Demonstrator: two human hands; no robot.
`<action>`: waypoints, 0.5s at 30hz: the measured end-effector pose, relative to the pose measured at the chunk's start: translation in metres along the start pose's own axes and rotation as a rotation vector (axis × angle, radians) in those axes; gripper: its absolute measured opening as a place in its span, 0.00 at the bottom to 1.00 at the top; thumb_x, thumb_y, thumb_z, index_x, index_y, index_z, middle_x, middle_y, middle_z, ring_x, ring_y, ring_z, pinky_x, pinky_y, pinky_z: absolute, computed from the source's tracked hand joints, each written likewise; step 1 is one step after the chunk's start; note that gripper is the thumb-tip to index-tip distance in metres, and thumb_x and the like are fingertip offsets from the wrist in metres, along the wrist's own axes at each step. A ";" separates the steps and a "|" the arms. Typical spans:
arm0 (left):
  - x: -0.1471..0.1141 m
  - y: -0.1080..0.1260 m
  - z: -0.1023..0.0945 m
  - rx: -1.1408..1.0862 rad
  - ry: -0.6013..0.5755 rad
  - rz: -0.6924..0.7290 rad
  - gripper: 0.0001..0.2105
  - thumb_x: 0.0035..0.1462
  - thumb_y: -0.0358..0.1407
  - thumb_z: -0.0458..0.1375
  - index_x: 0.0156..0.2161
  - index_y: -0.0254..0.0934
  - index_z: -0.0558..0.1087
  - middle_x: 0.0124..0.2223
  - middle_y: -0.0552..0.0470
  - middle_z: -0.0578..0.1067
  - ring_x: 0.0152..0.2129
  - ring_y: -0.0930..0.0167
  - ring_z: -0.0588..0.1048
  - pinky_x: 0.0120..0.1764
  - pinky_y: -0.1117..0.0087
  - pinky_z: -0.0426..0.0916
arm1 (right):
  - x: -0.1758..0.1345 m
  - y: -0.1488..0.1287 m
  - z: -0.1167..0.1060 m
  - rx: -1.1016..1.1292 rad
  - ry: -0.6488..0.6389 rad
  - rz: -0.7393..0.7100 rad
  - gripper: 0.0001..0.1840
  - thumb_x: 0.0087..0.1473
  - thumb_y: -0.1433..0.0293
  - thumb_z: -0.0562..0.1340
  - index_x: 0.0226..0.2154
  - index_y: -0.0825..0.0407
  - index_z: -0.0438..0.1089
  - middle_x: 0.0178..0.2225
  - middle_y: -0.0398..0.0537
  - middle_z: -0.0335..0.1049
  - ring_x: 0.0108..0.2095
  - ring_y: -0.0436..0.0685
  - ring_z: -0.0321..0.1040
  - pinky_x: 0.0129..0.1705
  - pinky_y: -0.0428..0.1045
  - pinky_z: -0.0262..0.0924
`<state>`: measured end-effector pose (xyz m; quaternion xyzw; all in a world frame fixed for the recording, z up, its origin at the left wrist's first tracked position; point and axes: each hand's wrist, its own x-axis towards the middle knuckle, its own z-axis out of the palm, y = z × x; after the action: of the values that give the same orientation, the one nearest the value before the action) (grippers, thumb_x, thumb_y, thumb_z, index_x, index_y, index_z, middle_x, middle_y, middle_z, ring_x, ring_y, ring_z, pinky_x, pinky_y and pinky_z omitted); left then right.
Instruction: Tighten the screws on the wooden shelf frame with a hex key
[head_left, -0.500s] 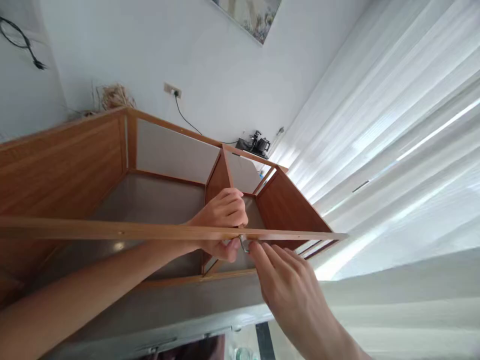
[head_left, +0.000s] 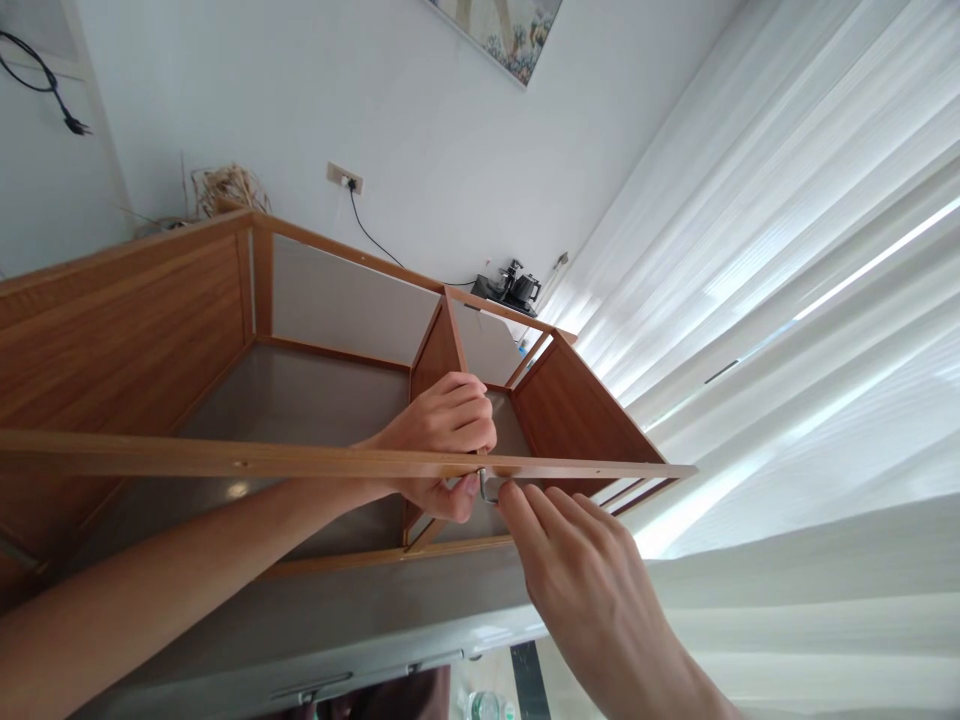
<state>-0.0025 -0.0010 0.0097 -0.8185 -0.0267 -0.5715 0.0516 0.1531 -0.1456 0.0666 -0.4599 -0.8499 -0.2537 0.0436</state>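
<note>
A silver L-shaped hex key [head_left: 484, 488] is pinched in the closed fingers of my right hand [head_left: 581, 560]. The key's other end meets the front face of a long wooden rail [head_left: 315, 461] that crosses the view. My left hand [head_left: 448, 425] reaches from below and behind this rail, fingers curled around the upright wooden divider panel [head_left: 433, 360] where it joins the rail. Its thumb shows under the rail, close to the key. Both pieces belong to a wooden cabinet frame [head_left: 345, 257] with several open sides. What exactly my left palm presses on is hidden.
A wooden side panel [head_left: 142, 360] closes the frame at left, and another side panel [head_left: 585, 400] at right. White curtains [head_left: 787, 250] hang at right. Behind the frame are a wall socket [head_left: 343, 178] with a plugged cord and a black kettle [head_left: 525, 290]. A plastic bottle [head_left: 487, 706] is at the bottom.
The hex key sits at a slightly different angle, with my right fingers shifted very little. My left hand keeps its grip, and the wooden frame has stayed in place.
</note>
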 end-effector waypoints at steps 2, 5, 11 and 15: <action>0.000 0.000 0.000 -0.003 -0.004 0.001 0.08 0.40 0.34 0.49 0.30 0.40 0.56 0.26 0.53 0.63 0.26 0.67 0.62 0.41 0.54 0.69 | 0.000 0.001 0.000 0.065 -0.022 0.007 0.17 0.48 0.88 0.53 0.32 0.49 0.56 0.27 0.40 0.60 0.25 0.53 0.53 0.28 0.51 0.42; 0.000 0.000 -0.002 -0.002 -0.023 -0.002 0.09 0.39 0.34 0.49 0.30 0.40 0.55 0.26 0.53 0.62 0.26 0.67 0.62 0.41 0.53 0.69 | 0.001 0.004 -0.002 0.106 -0.039 0.000 0.17 0.49 0.87 0.55 0.31 0.49 0.55 0.27 0.39 0.61 0.25 0.53 0.55 0.28 0.50 0.43; 0.000 0.000 -0.002 0.010 -0.032 0.000 0.08 0.42 0.35 0.49 0.30 0.41 0.55 0.26 0.53 0.62 0.26 0.67 0.62 0.41 0.53 0.69 | 0.008 0.003 -0.017 -0.102 0.006 -0.037 0.14 0.49 0.86 0.55 0.32 0.50 0.59 0.28 0.44 0.62 0.28 0.56 0.58 0.28 0.52 0.45; 0.000 0.000 -0.002 0.016 -0.031 -0.001 0.07 0.43 0.36 0.49 0.30 0.41 0.55 0.26 0.53 0.62 0.26 0.66 0.62 0.41 0.53 0.68 | 0.008 0.002 -0.017 -0.063 0.002 -0.031 0.14 0.51 0.86 0.54 0.30 0.50 0.59 0.27 0.44 0.62 0.27 0.56 0.57 0.28 0.51 0.45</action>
<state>-0.0042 -0.0010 0.0102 -0.8268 -0.0324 -0.5587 0.0573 0.1472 -0.1467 0.0846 -0.4475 -0.8486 -0.2811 0.0259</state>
